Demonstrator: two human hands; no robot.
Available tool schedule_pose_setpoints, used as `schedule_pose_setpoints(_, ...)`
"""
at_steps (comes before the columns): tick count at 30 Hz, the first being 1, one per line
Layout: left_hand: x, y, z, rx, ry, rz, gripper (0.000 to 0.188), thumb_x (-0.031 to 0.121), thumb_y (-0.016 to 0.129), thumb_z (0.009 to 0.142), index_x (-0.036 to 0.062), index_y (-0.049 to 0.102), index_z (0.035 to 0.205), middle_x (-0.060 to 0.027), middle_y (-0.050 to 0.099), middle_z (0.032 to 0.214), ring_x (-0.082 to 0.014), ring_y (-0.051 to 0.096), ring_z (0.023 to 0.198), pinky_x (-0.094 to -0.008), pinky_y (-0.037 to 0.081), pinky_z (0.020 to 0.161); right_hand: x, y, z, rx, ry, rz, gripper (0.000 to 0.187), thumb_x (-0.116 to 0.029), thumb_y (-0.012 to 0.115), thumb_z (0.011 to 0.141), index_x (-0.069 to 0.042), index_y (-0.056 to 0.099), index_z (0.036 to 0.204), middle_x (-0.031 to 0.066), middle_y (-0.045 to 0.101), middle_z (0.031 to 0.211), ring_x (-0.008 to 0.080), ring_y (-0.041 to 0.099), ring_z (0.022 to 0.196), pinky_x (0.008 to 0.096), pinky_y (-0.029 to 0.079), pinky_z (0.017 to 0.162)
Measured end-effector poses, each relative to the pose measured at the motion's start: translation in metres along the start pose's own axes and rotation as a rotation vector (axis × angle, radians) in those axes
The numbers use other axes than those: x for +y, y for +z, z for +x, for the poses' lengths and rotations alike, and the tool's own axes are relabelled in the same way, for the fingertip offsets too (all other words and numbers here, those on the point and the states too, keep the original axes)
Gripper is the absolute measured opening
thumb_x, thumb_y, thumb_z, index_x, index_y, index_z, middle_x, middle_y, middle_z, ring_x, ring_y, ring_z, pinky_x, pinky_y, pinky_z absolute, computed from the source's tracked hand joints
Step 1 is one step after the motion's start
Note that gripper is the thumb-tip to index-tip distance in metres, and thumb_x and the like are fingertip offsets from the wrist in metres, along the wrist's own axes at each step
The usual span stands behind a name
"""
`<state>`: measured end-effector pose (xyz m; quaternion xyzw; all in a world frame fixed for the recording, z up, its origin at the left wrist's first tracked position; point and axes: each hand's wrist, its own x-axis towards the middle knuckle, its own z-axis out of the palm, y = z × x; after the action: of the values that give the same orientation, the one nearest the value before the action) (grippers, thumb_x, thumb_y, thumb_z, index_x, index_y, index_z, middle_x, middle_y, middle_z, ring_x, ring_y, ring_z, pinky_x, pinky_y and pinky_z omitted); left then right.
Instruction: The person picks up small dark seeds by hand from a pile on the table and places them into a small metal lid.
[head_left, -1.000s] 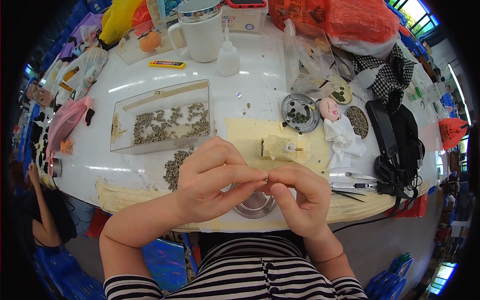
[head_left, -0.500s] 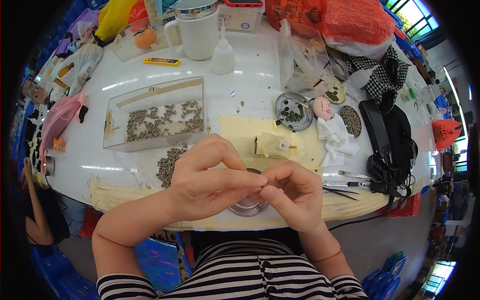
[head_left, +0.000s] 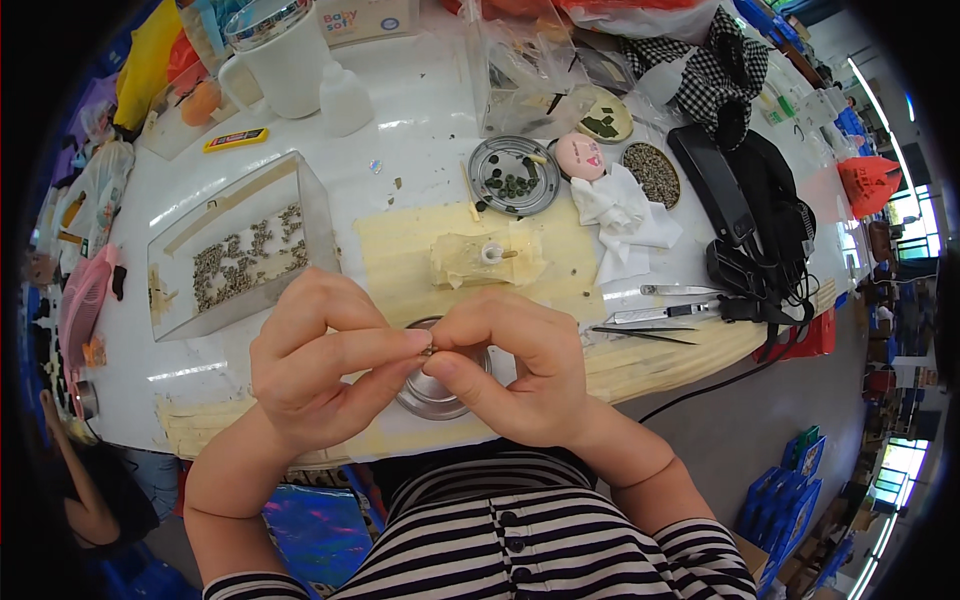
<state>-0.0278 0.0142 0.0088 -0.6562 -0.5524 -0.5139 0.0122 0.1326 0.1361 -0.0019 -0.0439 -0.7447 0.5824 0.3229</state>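
Observation:
My left hand (head_left: 325, 365) and my right hand (head_left: 520, 370) meet fingertip to fingertip, each thumb and forefinger closed in a pinch. Between them is a tiny brownish piece (head_left: 430, 351), mostly covered by the fingers; its kind cannot be made out. Directly below is a round, shiny dish (head_left: 437, 402), partly hidden by my hands. Beyond them, a block wrapped in yellowish tape (head_left: 465, 262) with a small peg on top stands on a taped patch of table. A clear box (head_left: 322, 205) holding many small grey-brown pieces (head_left: 245, 262) lies beyond my left hand.
Tweezers (head_left: 645, 335) and a craft knife (head_left: 665, 311) lie right of my right hand. Farther back are a round dish of dark green bits (head_left: 513, 203), crumpled tissue (head_left: 625, 215), a dish of small beads (head_left: 651, 174), a white mug (head_left: 280, 62) and a squeeze bottle (head_left: 345, 100).
The view has swung, so the table's things appear farther left and tilted. My hands stay together over the round dish, still pinching the tiny piece, with a slight shift of the fingers.

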Motion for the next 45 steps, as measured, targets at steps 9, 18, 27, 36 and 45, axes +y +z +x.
schedule_pose_setpoints(9,0.002,0.000,0.000,-0.002,0.094,0.062,0.032,0.001,0.084,0.066,0.0091,0.076,0.096,-0.0002,0.061,0.078,-0.0169,0.057,0.068,-0.0290,0.045,0.060,0.000,0.001,-0.002,0.037,-0.106,-0.060,0.009,-0.002,0.075,0.086,0.001,0.069,0.092,0.0081,0.066,0.079,0.0145,0.063,0.063,0.0250,0.049,0.055)
schedule_pose_setpoints(18,0.008,-0.002,0.003,-0.015,0.046,0.030,0.033,0.000,0.084,0.066,0.0089,0.075,0.097,-0.0016,0.062,0.079,-0.0175,0.058,0.069,-0.0293,0.045,0.060,0.001,0.003,-0.002,0.046,-0.112,0.004,0.008,-0.001,0.074,0.085,0.001,0.069,0.091,0.0079,0.064,0.078,0.0142,0.062,0.062,0.0247,0.048,0.055)
schedule_pose_setpoints(27,0.002,-0.002,0.002,0.041,0.103,0.099,0.027,0.000,0.083,0.067,0.0078,0.075,0.092,-0.0018,0.062,0.077,-0.0181,0.059,0.065,-0.0294,0.045,0.058,0.002,0.002,-0.005,0.076,-0.066,-0.062,0.012,0.004,0.070,0.085,0.002,0.071,0.097,0.0121,0.070,0.086,0.0177,0.065,0.069,0.0263,0.052,0.061)
schedule_pose_setpoints(36,-0.004,-0.002,-0.004,0.062,0.024,0.071,0.027,-0.002,0.082,0.069,0.0053,0.074,0.093,-0.0021,0.063,0.080,-0.0173,0.060,0.071,-0.0299,0.045,0.062,-0.008,0.003,-0.008,0.054,-0.125,-0.213,0.024,0.004,0.072,0.083,0.003,0.072,0.107,0.0153,0.073,0.093,0.0209,0.071,0.078,0.0265,0.056,0.068)
schedule_pose_setpoints(45,-0.005,-0.001,-0.002,0.048,0.046,0.038,0.026,0.000,0.082,0.071,0.0062,0.074,0.096,-0.0009,0.063,0.081,-0.0165,0.059,0.071,-0.0299,0.043,0.063,-0.003,-0.002,-0.008,0.032,0.002,-0.112,0.022,0.004,0.070,0.087,0.004,0.072,0.108,0.0149,0.073,0.093,0.0172,0.069,0.076,0.0248,0.054,0.067)
